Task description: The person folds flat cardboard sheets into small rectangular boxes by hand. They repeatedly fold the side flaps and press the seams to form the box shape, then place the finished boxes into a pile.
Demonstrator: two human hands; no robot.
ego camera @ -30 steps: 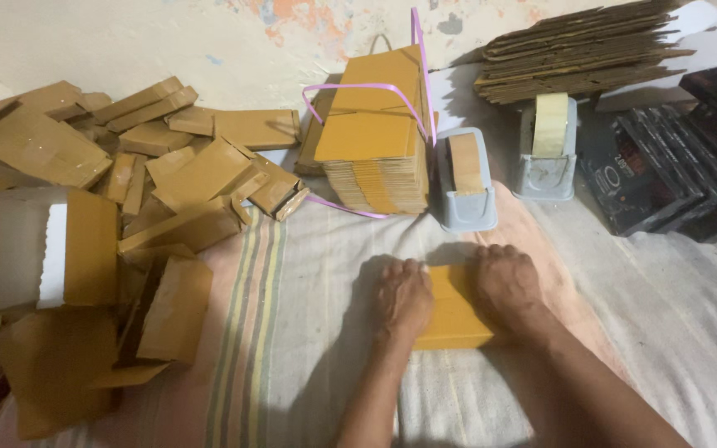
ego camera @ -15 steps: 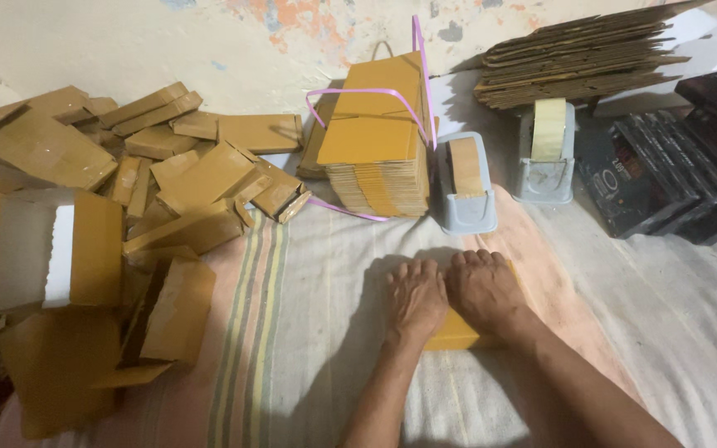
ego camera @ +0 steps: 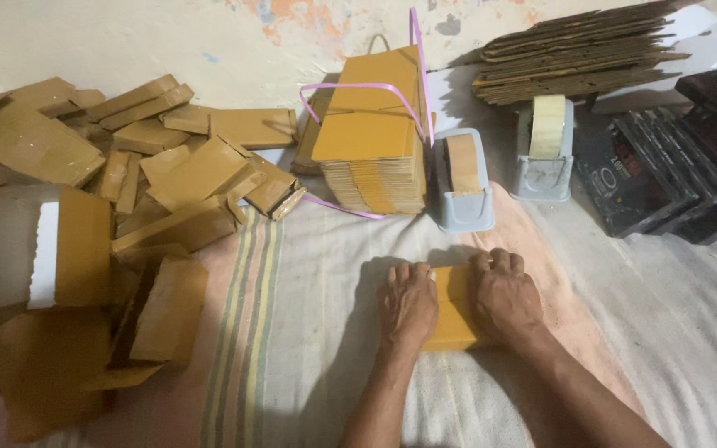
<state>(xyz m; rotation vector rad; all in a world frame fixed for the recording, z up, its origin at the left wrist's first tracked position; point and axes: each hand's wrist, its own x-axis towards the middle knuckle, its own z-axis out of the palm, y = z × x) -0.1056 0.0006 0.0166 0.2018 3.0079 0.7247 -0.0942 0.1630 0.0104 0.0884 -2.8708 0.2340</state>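
Here both hands [ego camera: 456, 300] flat, palms down, pressing yellow cardboard piece [ego camera: 450, 311]; grey dispenser [ego camera: 461, 207] holds brown tape roll [ego camera: 461, 163]

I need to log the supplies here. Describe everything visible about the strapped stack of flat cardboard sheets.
The strapped stack is a tall pile of flat, yellow-brown cardboard sheets, edges fairly even. A pink plastic strap loops loosely over its top, one loop standing up at the right. It sits upright on the cloth near the wall, a grey tape dispenser close by its right side. Neither hand touches it.
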